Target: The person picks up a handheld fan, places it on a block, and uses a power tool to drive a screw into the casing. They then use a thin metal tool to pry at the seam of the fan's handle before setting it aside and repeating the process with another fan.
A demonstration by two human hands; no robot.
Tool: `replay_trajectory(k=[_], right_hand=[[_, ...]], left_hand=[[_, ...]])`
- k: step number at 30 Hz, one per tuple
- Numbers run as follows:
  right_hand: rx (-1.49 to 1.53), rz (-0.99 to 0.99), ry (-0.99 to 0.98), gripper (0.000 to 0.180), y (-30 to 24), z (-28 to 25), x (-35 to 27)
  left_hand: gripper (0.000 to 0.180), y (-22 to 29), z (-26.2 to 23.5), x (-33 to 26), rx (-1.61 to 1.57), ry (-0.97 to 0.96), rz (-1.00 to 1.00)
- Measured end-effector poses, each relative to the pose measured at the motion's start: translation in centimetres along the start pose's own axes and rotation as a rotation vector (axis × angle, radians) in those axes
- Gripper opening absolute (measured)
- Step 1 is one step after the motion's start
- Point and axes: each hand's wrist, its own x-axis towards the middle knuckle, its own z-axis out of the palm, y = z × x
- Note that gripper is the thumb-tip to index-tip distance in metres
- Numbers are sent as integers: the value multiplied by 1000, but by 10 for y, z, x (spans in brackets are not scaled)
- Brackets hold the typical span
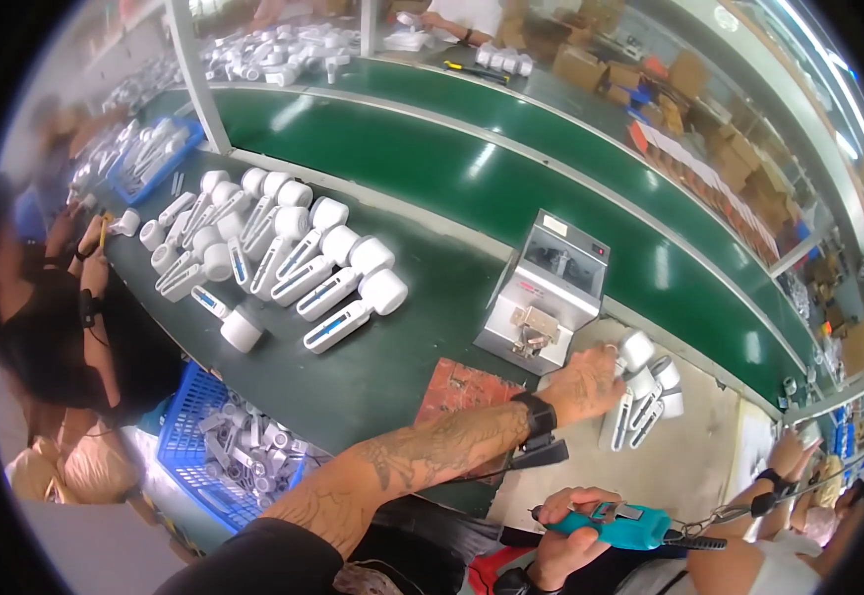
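Note:
My left hand (586, 387) stretches across to the right. Its fingers are curled at the head end of a white handled device (615, 424) with a round head, the leftmost of a small group, and partly hide it. Beside it lie several more such white devices (646, 416). Lower down, my right hand (569, 531) is wrapped round a teal electric screwdriver (634, 526), its tip pointing left and its tail joined to a coiled cord.
Rows of white devices (323, 288) lie on the green table, left of a grey bench machine (548, 288). A worn red board (452, 392) sits before it. A blue basket (182, 426) holds grey parts. A co-worker (55, 307) works at the left; a conveyor (402, 139) runs behind.

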Motion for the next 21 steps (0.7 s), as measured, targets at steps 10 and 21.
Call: replay_trajectory(k=[10,21], right_hand=[[-54,189,-19,75,-13,19,9],[31,58,-58,67,-7,42,39]], left_hand=[[26,-1,-133,-72,31,-132,432],[29,-35,-160,-94,197,-196,510]])
